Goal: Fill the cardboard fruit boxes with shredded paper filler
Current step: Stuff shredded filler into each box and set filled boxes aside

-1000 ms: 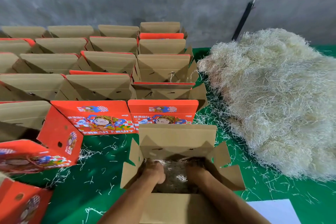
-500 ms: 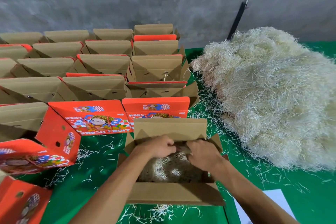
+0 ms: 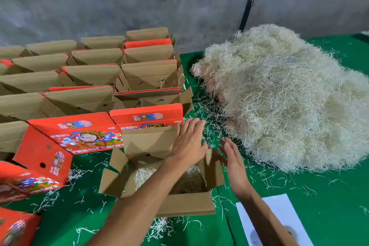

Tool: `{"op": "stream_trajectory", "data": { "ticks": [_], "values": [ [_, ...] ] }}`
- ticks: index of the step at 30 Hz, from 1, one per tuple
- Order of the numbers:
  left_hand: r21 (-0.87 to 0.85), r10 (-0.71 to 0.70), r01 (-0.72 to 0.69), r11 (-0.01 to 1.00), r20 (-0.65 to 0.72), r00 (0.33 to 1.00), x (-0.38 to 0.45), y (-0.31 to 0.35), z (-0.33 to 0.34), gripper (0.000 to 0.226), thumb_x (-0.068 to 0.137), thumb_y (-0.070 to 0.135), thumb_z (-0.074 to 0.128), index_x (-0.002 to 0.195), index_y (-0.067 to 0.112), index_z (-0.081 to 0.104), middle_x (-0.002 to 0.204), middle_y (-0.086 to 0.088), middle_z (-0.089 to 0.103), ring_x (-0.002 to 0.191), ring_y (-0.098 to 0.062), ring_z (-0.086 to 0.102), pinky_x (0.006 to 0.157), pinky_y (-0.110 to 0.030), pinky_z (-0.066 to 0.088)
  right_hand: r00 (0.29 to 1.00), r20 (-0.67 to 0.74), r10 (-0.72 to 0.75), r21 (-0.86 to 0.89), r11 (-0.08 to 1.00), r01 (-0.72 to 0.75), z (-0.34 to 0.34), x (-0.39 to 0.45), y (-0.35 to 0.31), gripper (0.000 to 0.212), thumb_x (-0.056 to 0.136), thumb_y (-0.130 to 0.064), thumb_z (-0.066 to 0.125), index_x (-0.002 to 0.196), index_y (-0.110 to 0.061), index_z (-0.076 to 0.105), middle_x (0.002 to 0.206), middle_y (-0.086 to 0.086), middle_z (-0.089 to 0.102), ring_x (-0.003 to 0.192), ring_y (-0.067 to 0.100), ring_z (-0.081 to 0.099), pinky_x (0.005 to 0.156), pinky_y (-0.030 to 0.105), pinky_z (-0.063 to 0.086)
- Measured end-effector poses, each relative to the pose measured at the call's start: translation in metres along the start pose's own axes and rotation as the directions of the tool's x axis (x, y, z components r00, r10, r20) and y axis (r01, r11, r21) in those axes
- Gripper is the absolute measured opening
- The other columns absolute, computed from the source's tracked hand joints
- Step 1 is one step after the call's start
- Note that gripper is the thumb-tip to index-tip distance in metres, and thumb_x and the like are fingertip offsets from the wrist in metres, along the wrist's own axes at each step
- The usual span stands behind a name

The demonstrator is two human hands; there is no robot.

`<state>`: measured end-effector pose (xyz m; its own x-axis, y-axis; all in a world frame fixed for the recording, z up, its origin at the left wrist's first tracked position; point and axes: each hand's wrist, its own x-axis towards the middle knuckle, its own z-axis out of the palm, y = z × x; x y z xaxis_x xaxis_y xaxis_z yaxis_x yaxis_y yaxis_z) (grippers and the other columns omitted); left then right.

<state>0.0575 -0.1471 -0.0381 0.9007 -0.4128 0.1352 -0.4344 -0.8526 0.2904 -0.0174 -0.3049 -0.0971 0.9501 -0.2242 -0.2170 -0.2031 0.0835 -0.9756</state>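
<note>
Reaching out over the green table (image 3: pixel 299 195), both bare hands are spread flat with straight fingers and hold nothing. The left hand (image 3: pixel 188 142) hovers above the far right corner of the open cardboard box (image 3: pixel 185 203), its forearm crossing the box's mouth; the right hand (image 3: pixel 233 158) is just beside the box's right flap, fingers pointing toward the shredded paper pile (image 3: pixel 283 96). The box is plain brown inside, its four flaps standing open, and a loose layer of pale, straw-coloured filler (image 3: pixel 143 173) lies at its bottom, partly hidden by the forearm. The pile is a large, tangled, cream-white mound of thin strips on the table to the right of the box, near the right hand but not touching it. Stray strips litter the cloth around both. Rows of other open boxes (image 3: pixel 149 78), brown inside and orange with a cartoon print outside, stand behind and to the left. A white sheet (image 3: pixel 279 211) lies under the right forearm.
</note>
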Motion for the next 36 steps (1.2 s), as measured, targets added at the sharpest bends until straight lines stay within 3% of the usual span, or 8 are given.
{"op": "stream_trajectory", "data": {
  "ticks": [8,12,17,20,25,28,31,36],
  "values": [
    [0.097,0.029,-0.023,0.995,-0.056,0.998,-0.007,0.004,0.006,0.054,0.090,0.033,0.057,0.142,0.029,0.039,0.132,0.004,0.047,0.126,-0.018,0.041,0.117,-0.054,0.019,0.986,0.107,0.129,0.041,0.990,-0.134,0.002,-0.003,0.035,0.051,0.101,-0.060,0.035,0.143,-0.035,0.047,0.144,-0.005,0.056,0.128,0.012,0.056,0.108,0.039,0.042],
    [0.075,0.074,-0.071,0.995,-0.034,0.997,-0.017,0.005,0.000,0.037,0.096,0.033,0.052,0.133,0.033,0.050,0.136,0.008,0.043,0.129,-0.014,0.038,0.116,-0.052,0.017,0.971,0.184,0.155,0.026,0.986,-0.163,0.014,-0.015,0.028,0.043,0.111,-0.034,0.022,0.129,-0.040,0.060,0.129,-0.003,0.066,0.123,0.017,0.058,0.098,0.034,0.047],
    [0.025,0.070,-0.071,0.997,0.056,0.996,-0.020,0.006,-0.014,0.079,0.080,-0.012,0.054,0.144,0.032,0.041,0.140,0.002,0.045,0.128,-0.017,0.039,0.110,-0.042,0.025,0.941,0.286,0.183,0.000,0.982,-0.191,0.030,-0.003,0.016,0.049,0.104,-0.038,0.041,0.143,-0.009,0.048,0.126,0.013,0.064,0.119,0.027,0.061,0.106,0.050,0.045],
    [-0.041,-0.033,0.039,0.998,0.141,0.989,-0.022,0.000,-0.024,0.072,0.083,-0.010,0.054,0.146,0.024,0.041,0.144,-0.008,0.048,0.136,-0.025,0.038,0.116,-0.045,0.019,0.854,0.440,0.277,0.022,0.948,-0.319,0.046,0.009,0.022,0.044,0.106,-0.042,0.041,0.141,-0.019,0.051,0.138,0.017,0.057,0.125,0.036,0.056,0.105,0.067,0.038],
    [0.003,-0.151,0.153,0.988,0.159,0.976,-0.045,-0.026,-0.036,0.046,0.085,-0.001,0.054,0.128,0.014,0.057,0.133,-0.011,0.055,0.129,-0.029,0.040,0.112,-0.049,0.023,0.783,0.598,0.172,0.050,0.967,-0.251,0.087,-0.001,0.029,0.038,0.102,-0.028,0.050,0.140,-0.025,0.053,0.145,0.010,0.053,0.138,0.036,0.042,0.112,0.064,0.031],
    [0.105,-0.205,0.191,0.976,0.139,0.969,-0.065,-0.053,-0.048,0.038,0.081,0.004,0.059,0.117,0.018,0.060,0.125,-0.008,0.056,0.123,-0.026,0.041,0.101,-0.044,0.025,0.765,0.628,0.142,0.055,0.973,-0.226,0.116,-0.011,0.030,0.085,0.080,-0.052,0.075,0.149,-0.016,0.042,0.153,0.013,0.042,0.143,0.032,0.033,0.118,0.053,0.023],
    [0.174,-0.266,0.243,0.954,0.126,0.956,-0.085,-0.082,-0.060,0.033,0.079,0.013,0.064,0.109,0.026,0.061,0.123,0.000,0.056,0.119,-0.022,0.040,0.097,-0.042,0.027,0.741,0.660,0.121,0.029,0.982,-0.186,0.151,-0.022,0.037,0.045,0.095,-0.040,0.053,0.140,-0.035,0.052,0.153,0.005,0.044,0.144,0.027,0.034,0.121,0.057,0.012],
    [0.192,-0.334,0.318,0.928,0.057,0.941,-0.126,-0.128,-0.074,0.020,0.077,0.022,0.072,0.095,0.030,0.066,0.109,0.009,0.059,0.109,-0.017,0.045,0.088,-0.037,0.024,0.682,0.706,0.191,-0.061,0.976,-0.210,0.215,-0.045,0.047,0.032,0.099,-0.045,0.042,0.122,-0.058,0.059,0.138,-0.017,0.057,0.127,0.000,0.052,0.109,0.039,0.037]
  ]
}}
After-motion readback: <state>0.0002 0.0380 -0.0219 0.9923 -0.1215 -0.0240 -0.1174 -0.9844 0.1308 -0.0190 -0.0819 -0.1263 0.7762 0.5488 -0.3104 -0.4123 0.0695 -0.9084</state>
